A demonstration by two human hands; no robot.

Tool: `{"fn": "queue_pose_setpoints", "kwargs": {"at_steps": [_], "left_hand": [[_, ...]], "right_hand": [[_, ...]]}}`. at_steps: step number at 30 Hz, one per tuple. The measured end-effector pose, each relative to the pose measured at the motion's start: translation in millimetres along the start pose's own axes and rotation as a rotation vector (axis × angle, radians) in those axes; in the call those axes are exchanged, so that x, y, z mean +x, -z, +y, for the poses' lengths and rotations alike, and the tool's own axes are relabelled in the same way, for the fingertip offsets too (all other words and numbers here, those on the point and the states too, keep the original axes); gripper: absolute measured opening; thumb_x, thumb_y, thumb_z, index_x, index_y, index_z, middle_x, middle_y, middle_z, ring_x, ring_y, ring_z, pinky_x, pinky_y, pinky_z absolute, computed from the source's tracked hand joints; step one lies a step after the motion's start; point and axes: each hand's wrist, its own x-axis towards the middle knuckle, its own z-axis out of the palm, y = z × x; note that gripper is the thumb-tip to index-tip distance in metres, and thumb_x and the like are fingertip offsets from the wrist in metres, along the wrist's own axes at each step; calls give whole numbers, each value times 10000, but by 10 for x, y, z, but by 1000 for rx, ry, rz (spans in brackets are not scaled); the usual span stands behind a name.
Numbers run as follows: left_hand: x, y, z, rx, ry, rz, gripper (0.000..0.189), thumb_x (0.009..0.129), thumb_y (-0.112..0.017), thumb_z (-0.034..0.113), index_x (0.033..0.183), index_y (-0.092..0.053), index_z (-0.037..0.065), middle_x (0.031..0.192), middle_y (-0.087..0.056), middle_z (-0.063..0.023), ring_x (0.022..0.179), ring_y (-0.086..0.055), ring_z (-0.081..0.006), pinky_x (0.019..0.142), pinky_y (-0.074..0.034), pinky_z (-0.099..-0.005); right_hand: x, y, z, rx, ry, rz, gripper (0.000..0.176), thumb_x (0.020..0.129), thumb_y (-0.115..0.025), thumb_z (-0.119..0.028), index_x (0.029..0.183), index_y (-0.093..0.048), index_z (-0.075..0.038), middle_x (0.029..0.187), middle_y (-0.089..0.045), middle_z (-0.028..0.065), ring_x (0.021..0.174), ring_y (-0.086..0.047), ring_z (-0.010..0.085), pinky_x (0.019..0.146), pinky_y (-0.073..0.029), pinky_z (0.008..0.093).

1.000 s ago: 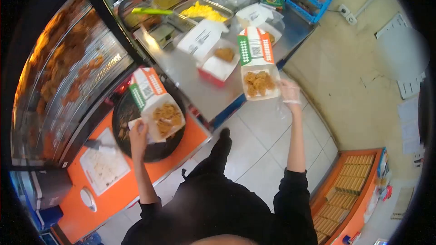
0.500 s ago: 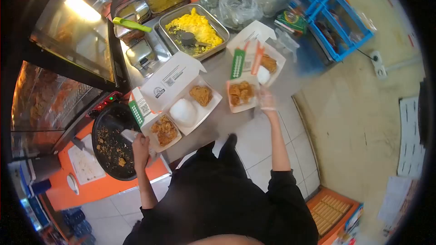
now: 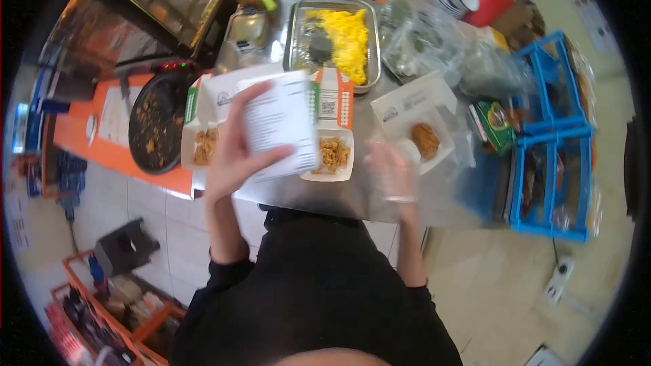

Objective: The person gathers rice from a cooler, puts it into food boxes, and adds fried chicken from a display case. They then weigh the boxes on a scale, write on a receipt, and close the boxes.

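My left hand (image 3: pixel 234 139) grips a thick white wad of printed paper (image 3: pixel 281 125), thumb across its front. Behind it, an open meal box (image 3: pixel 193 105) with chicken pieces (image 3: pixel 205 146) is partly hidden. To the wad's right, a small compartment (image 3: pixel 349 171) holds crumbed chicken pieces (image 3: pixel 333 154) below a green-and-orange printed flap (image 3: pixel 329 98). My right hand (image 3: pixel 392 173), in a clear plastic glove, is motion-blurred beside another open box (image 3: pixel 413 105). Fried chicken (image 3: pixel 426 139) and white rice (image 3: pixel 409 152), partly covered by the hand, lie in that box.
A metal tray of yellow egg-like food (image 3: pixel 349 47) with a dark scoop sits behind the boxes. Plastic bags (image 3: pixel 424 44) and blue crates (image 3: pixel 553 169) stand right. A black pan (image 3: pixel 159 122) and a heated display case (image 3: pixel 163 0) are left.
My left hand has risen from beside the pan to over the left box, holding up the wad of paper. My right hand has moved beside the right box's rice. The view has turned.
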Motion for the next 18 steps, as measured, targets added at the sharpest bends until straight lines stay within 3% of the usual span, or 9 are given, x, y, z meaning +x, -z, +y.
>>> {"fn": "queue_pose_setpoints", "kwargs": {"at_steps": [3, 5, 7, 10, 15, 18], "left_hand": [[317, -488, 105, -32, -125, -181, 790, 619, -756, 99, 1288, -340, 45, 1196, -430, -121, 1120, -408, -200, 947, -325, -307], [422, -760, 144, -134, -136, -275, 834, 607, -765, 40, 1309, -315, 27, 1256, -393, -86, 1176, -358, -158, 971, -303, -280], [496, -961, 169, -145, -188, -254, 819, 633, -752, 82, 1315, -299, 51, 1249, -375, -107, 1151, -380, -188, 941, -338, -299], [569, -1176, 258, -291, -134, -207, 814, 662, -730, 47, 1327, -261, 64, 1256, -343, -105, 1145, -385, -178, 881, -416, -289], [676, -1367, 266, -430, -95, -114, 833, 670, -716, -12, 1345, -235, 71, 1275, -326, -90, 1147, -389, -160, 878, -436, -273], [722, -1368, 208, -279, -174, -67, 857, 673, -718, -4, 1360, -213, 73, 1301, -311, -83, 1157, -388, -162, 883, -435, -283]], "right_hand": [[173, 542, -518, 660, -23, -181, 301, 844, -559, -250, 990, -602, 10, 755, -613, 67, 694, -573, 131, 618, -458, 265], [292, 663, -651, 554, 82, -163, 264, 815, -603, -183, 973, -601, 29, 811, -620, 66, 727, -569, 117, 627, -453, 238], [387, 763, -943, 489, 26, -137, 221, 747, -666, -47, 943, -602, 34, 854, -626, 76, 746, -557, 83, 634, -446, 203], [636, 797, -831, 656, 255, 22, 204, 729, -671, -7, 920, -611, 32, 845, -629, 68, 720, -559, 83, 620, -445, 198], [889, 954, -784, 632, 290, -14, 166, 717, -667, 21, 877, -624, 33, 798, -632, 58, 674, -558, 75, 590, -443, 192], [982, 967, -833, 644, 233, -80, 143, 726, -663, 9, 864, -632, 28, 769, -631, 47, 655, -550, 67, 574, -439, 189]]}}
